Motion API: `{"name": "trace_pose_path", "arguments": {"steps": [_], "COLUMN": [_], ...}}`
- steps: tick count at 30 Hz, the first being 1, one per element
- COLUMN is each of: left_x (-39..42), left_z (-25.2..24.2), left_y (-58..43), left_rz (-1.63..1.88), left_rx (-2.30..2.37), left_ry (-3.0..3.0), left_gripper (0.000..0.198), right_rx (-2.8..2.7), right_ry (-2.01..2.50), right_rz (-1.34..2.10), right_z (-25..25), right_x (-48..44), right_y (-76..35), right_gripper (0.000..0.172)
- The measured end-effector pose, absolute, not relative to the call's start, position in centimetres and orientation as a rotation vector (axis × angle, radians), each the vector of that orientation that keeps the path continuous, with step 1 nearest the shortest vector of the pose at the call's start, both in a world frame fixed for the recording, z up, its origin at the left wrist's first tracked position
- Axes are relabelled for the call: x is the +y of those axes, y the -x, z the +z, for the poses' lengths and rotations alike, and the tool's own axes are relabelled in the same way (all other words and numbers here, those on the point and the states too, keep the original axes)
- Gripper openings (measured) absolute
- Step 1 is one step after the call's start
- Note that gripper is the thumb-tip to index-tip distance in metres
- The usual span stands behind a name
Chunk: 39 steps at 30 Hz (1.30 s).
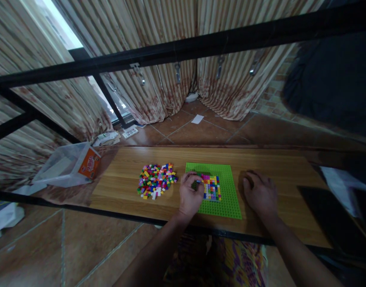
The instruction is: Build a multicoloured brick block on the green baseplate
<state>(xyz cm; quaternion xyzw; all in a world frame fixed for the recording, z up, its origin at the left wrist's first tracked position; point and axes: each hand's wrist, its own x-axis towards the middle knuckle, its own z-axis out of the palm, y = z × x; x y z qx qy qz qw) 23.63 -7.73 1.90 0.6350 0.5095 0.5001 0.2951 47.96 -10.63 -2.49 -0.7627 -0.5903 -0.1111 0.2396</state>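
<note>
A green studded baseplate (230, 187) lies on the wooden table. Built on its middle is a block of small coloured toy bricks (212, 187) in yellow, white, blue, pink and other colours. My left hand (191, 193) reaches over the plate's left side, thumb and forefinger pinched together at the left edge of the bricks. What is between those fingertips is too small to make out. To the right of the plate, my right hand (260, 194) rests on the table with loosely bent fingers, thumb apart, holding nothing. A pile of loose toy bricks (157, 180) is spread left of the plate.
A clear plastic box (63, 167) with an orange label stands beyond the table's (117, 179) left end. A dark flat object (326, 215) sits at the right end. A black metal bar (171, 50) crosses in front of striped curtains (159, 91).
</note>
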Motion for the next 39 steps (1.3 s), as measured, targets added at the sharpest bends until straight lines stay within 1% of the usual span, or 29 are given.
{"name": "trace_pose_path", "arguments": {"steps": [7,14,22,33,39], "left_x": [-7.7,-7.9,-6.9,-7.2,-7.1], "left_z": [1.6,0.8,0.7,0.4,-0.2], "left_y": [-23.5,-23.2,-24.0,-24.9,-25.5], "left_rz": [1.321,1.272,1.128,1.181,1.207], "left_rx": [1.338,1.337,1.362,1.387,1.402], "left_ry": [-1.648,-1.563,-1.528,-1.515,-1.481], "left_gripper": [0.020,0.037,0.029,0.024,0.025], "right_rx": [-1.626,-1.622,-1.627,-1.664,-1.682], "right_ry": [2.079,2.084,2.095,2.084,2.039], "right_rz": [-0.302,-0.297,-0.286,-0.300,-0.302], "right_z": [-2.6,-2.9,-3.1,-3.6,-4.4], "right_x": [-10.6,-10.5,-10.5,-10.7,-10.4], "right_y": [-48.1,-48.3,-48.5,-49.1,-49.8], "right_gripper": [0.034,0.035,0.037,0.040,0.044]}}
